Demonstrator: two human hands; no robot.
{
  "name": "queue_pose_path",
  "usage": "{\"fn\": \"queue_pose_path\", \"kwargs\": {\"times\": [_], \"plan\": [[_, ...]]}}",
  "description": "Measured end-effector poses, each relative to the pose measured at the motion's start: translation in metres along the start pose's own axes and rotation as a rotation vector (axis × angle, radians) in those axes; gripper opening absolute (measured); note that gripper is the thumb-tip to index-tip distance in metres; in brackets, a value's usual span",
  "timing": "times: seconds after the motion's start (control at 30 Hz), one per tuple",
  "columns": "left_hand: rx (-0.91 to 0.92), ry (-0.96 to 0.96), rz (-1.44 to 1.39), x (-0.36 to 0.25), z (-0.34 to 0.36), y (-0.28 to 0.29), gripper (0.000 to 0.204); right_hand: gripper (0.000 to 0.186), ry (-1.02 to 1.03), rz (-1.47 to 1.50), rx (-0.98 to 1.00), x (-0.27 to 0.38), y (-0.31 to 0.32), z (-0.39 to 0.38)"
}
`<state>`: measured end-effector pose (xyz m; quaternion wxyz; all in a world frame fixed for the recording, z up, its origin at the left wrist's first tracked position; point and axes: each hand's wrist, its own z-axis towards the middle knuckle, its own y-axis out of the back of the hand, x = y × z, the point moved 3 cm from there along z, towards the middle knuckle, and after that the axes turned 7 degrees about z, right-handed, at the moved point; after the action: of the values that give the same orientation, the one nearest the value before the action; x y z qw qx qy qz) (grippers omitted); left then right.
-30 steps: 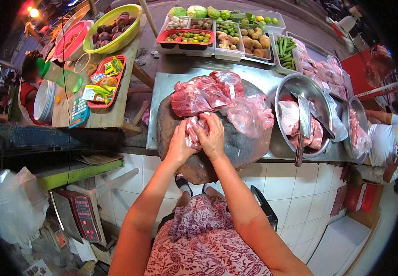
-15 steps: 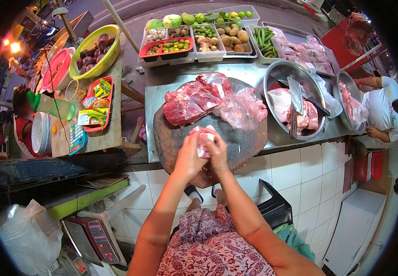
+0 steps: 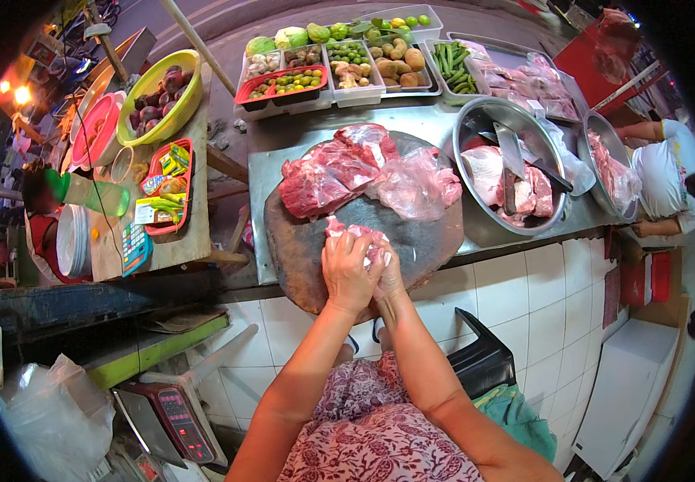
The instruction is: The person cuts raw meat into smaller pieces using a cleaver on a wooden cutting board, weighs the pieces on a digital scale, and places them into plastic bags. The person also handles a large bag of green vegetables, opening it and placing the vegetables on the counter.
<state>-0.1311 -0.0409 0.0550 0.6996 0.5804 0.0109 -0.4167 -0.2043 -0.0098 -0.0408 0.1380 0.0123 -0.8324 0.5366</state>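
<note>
I grip a small pink-and-white piece of meat (image 3: 335, 230) with both hands at the near part of the round dark chopping block (image 3: 436, 241). My left hand (image 3: 349, 271) has its fingers curled over the meat, partly in front of my right hand (image 3: 388, 273), which is closed around the other side. Just beyond them lie large red cuts of raw meat (image 3: 319, 181) and a plastic bag of meat (image 3: 416, 189). To the right, a steel bowl (image 3: 468, 149) holds meat, with a cleaver (image 3: 509, 153) and a black-handled knife (image 3: 555, 178) across it.
Vegetable trays (image 3: 351, 56) and a meat tray (image 3: 540, 80) line the steel table's (image 3: 267, 241) back. Another bowl (image 3: 621, 201) and a person in white (image 3: 661, 177) are right. A wooden side table (image 3: 106, 241) with basins is left, beside another person (image 3: 46, 249). A scale (image 3: 171, 426) sits lower left.
Both hands have drawn back from the larger cuts toward the block's near part with the small piece. My left hand's fingers now wrap further over it, covering part of my right hand.
</note>
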Motion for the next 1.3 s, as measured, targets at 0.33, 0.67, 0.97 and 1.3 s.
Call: {"fn": "queue_pose_path", "kwargs": {"times": [0.33,0.67,0.97,1.3], "plan": [[-0.218,0.041,-0.353,-0.024,0.053,0.044,0.038,0.038,-0.068,0.349,0.075,0.029,-0.022,0.000],[0.307,0.094,0.076,-0.080,0.100,-0.024,0.037,0.035,-0.090,0.379,0.203,0.051,0.013,-0.038],[0.263,0.389,-0.650,0.007,0.108,-0.025,0.007,0.045,0.006,0.145,-0.227,0.094,0.010,-0.110],[0.206,0.216,-0.392,0.011,0.035,0.011,0.042,0.038,-0.120,0.233,-0.084,0.114,-0.067,-0.095]]}}
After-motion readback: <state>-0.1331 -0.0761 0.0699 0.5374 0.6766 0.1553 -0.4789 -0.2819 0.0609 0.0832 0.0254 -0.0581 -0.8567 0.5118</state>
